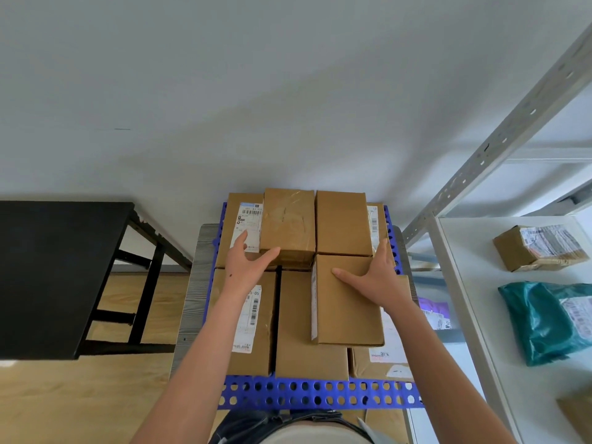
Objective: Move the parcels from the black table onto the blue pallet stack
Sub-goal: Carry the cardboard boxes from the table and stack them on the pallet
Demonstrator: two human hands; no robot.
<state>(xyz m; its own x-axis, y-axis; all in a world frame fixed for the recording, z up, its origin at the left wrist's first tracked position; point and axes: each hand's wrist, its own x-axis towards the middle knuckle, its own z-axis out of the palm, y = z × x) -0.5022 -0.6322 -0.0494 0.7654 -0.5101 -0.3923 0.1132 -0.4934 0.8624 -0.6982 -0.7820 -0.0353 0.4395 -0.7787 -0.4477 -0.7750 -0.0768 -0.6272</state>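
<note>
You're nearly done: black table (pixel 64 267) shows no parcels, boxes (pixel 307 341) cover the blue pallet (pixel 320 394), left hand (pixel 248 264) open, right hand (pixel 374 278) flat on the top box (pixel 347 312).

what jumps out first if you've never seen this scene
A cluster of brown cardboard parcels fills the blue pallet in the centre. The right hand lies flat on the plain top box while the left hand touches the taped box. A black table stands at left, and a teal mailer bag lies on the white shelf at right.
</note>
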